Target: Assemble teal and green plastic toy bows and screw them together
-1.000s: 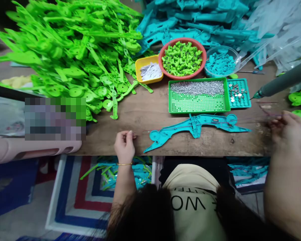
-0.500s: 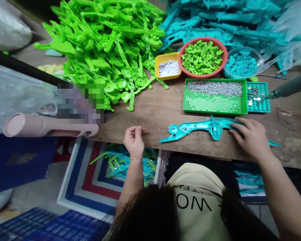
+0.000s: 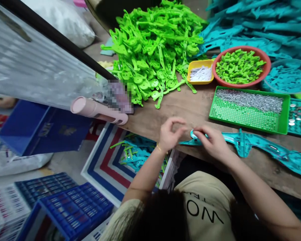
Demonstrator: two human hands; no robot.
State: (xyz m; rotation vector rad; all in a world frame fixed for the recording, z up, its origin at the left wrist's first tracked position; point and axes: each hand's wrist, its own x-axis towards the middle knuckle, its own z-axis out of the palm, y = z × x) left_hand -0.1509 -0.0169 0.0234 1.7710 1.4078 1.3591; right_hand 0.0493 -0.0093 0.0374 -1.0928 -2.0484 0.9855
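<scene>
A teal plastic bow-shaped part lies on the wooden table near its front edge, hollow side up. A thin dark cord shows along its right end. My right hand is over the left end of the part, thumb and forefinger pinched beside its round end. Whatever is between those fingertips is too small to make out. To the left of that round end, my left hand is raised near the table edge. Its thumb and fingers are curved, with a gap between them, and nothing visible in them.
Behind the part stand a green perforated tray of small metal pieces and a teal tray with metal discs. Farther back are a red bowl, a yellow dish and a green parts heap. A pink cylinder lies left.
My left hand has let go of the thin cord it pulled leftward. My right hand has moved from the part's right side to its left end. The view has swung left.
</scene>
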